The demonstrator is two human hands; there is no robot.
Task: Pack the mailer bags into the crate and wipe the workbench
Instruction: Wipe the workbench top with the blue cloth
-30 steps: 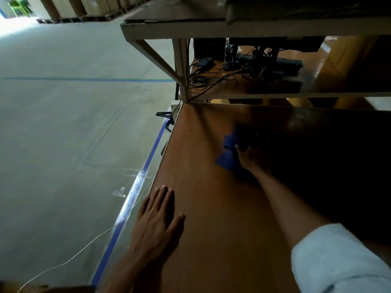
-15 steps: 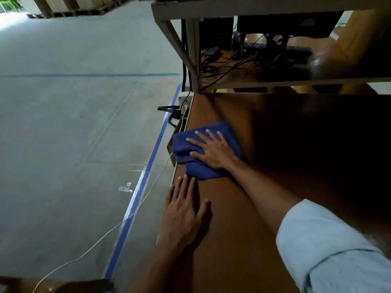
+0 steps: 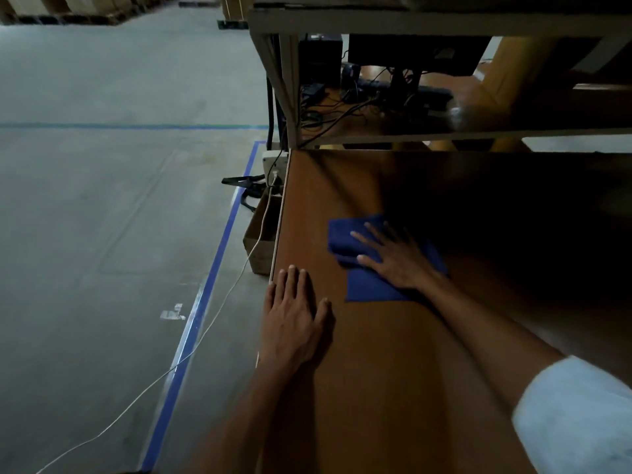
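A blue cloth (image 3: pixel 367 287) lies flat on the brown wooden workbench (image 3: pixel 386 378). My right hand (image 3: pixel 396 260) presses down on the cloth with its fingers spread and straight. My left hand (image 3: pixel 292 321) rests flat on the bench at its left edge, fingers straight, a little nearer to me than the cloth. No mailer bags and no crate are in view.
A shelf (image 3: pixel 444 135) over the far end of the bench holds a monitor, a keyboard and tangled cables. A cardboard box (image 3: pixel 261 241) stands on the floor beside the bench's left edge. A white cable (image 3: pixel 205 340) and blue floor tape (image 3: pixel 208 289) run along the concrete floor.
My right hand has slid the cloth from the bench's left edge toward the middle. The left hand stays flat on the bench edge.
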